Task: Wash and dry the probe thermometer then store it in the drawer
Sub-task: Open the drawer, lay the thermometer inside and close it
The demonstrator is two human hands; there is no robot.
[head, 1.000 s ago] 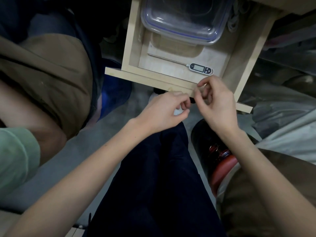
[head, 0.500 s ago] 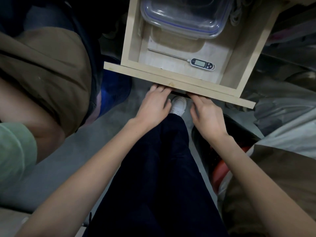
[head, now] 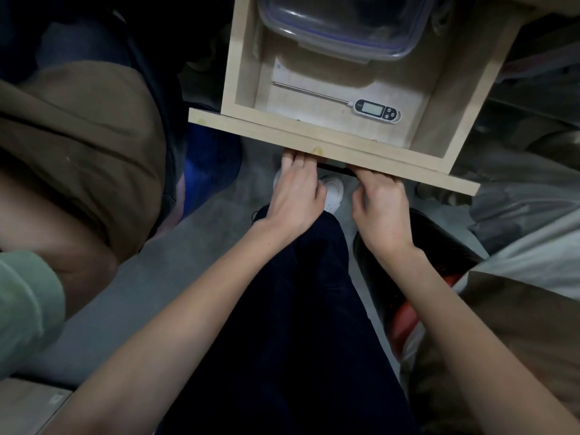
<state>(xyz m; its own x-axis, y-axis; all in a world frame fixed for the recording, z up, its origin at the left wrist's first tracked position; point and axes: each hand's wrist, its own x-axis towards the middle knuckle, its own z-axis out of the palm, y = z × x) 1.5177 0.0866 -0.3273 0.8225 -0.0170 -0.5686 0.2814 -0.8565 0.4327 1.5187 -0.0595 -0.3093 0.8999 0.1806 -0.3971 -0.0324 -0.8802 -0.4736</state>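
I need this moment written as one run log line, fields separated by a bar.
thermometer lying in open drawer | left hand and right hand at drawer front, fingers under its edge | drawer not yet closed

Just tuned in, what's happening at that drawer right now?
The probe thermometer lies flat on the floor of the open wooden drawer, in front of a clear plastic container. Both the left hand and the right hand have their fingers at the underside of the drawer front, seemingly set to push it shut.
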